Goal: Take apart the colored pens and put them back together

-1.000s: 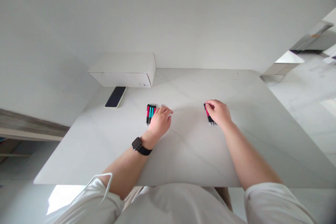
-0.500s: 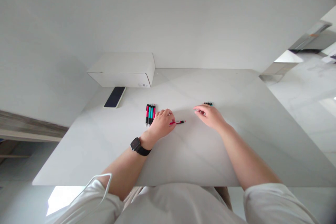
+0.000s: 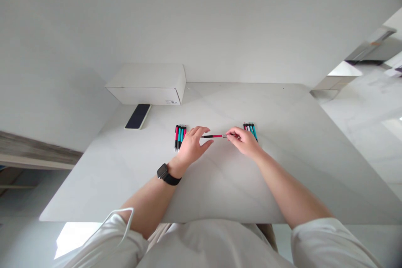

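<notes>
Pink-and-black pen (image 3: 216,136) spans the space between the hands over the middle of a pale, grey-veined tabletop (image 3: 226,192), one end pinched in the fingers of the right hand (image 3: 246,141), the other between the spread thumb and fingers of the left hand (image 3: 191,145). Beside the hands lie a left row of pens (image 3: 179,133) and a right row of pens (image 3: 251,127). Farther back, a phone (image 3: 138,116) and white box (image 3: 144,95) sit before a plain wall (image 3: 235,25).

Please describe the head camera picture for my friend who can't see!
A person's right hand pinches one end of a pink pen over a pale desk, the left hand open at its other end. A row of pens lies by each hand; a phone and white box are further left.
</notes>
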Demonstrator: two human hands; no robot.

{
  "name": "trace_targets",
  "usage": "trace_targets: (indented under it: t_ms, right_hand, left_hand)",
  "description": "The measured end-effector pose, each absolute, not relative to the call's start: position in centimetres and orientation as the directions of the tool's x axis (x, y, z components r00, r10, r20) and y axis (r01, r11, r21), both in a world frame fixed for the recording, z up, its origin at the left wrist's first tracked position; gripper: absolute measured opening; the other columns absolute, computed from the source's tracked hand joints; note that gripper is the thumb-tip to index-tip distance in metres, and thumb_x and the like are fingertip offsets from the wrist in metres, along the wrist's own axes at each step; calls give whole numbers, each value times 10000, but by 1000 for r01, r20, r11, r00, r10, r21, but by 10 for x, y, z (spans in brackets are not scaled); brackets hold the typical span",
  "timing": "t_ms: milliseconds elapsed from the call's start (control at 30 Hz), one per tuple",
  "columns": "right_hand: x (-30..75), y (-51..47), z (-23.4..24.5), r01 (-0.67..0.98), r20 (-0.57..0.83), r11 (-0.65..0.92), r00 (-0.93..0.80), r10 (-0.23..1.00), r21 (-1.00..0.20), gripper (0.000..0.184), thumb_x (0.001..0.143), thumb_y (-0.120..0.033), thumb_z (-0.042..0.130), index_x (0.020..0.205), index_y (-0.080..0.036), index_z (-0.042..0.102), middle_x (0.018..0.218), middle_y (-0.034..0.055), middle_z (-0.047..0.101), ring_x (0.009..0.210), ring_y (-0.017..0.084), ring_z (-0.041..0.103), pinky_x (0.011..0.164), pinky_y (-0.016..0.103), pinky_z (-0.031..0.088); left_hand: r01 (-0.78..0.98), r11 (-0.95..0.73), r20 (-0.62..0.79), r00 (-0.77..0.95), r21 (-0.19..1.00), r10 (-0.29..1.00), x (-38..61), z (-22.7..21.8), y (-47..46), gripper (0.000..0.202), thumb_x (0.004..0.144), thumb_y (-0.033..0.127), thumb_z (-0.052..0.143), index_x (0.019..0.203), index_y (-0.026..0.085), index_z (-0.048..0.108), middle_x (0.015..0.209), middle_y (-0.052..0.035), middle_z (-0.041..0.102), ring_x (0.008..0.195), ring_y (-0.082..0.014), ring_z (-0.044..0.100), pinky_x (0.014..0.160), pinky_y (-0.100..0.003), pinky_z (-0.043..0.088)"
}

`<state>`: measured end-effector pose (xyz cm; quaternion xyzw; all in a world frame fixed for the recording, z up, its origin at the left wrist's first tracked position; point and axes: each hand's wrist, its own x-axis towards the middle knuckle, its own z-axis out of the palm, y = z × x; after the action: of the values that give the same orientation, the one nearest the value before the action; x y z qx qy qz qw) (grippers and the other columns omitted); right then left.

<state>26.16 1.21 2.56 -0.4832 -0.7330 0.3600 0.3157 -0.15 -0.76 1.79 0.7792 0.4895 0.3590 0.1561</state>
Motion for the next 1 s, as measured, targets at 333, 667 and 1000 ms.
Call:
trace_targets:
  t_ms: [333, 667, 1000]
  right_hand:
    - [266, 16, 20, 375, 25, 148, -313, 949, -915, 358, 987, -578, 565, 1041, -251, 702, 845, 28, 731, 705, 176, 663, 638, 286, 535]
    - [263, 11, 20, 372, 99, 210, -297, 950, -904, 343, 1008, -566, 556, 1049, -263, 710, 838, 25, 723, 687, 178, 666, 629, 296, 536]
    - [257, 5, 25, 485, 392, 510, -329, 859, -710, 225, 1017, -444, 573, 1068, -275, 713, 1018, 65, 761, 888, 231, 709, 815, 361, 563]
  left_hand:
    - [454, -342, 303, 157, 823, 940, -1, 15, -5, 178, 958, 370, 680, 1083, 245, 684, 1056, -35, 752, 1007, -212, 719, 930, -363, 569]
    - [74, -81, 69, 151, 994, 986, -2, 5, 1, 265, 868, 431, 784, 949, 194, 700, 920, -71, 778, 863, -206, 725, 793, -329, 537]
    - [-83, 44, -32, 143, 996, 989, -3, 4, 5, 305, 844, 449, 807, 903, 175, 686, 813, -50, 755, 794, -183, 699, 784, -319, 509]
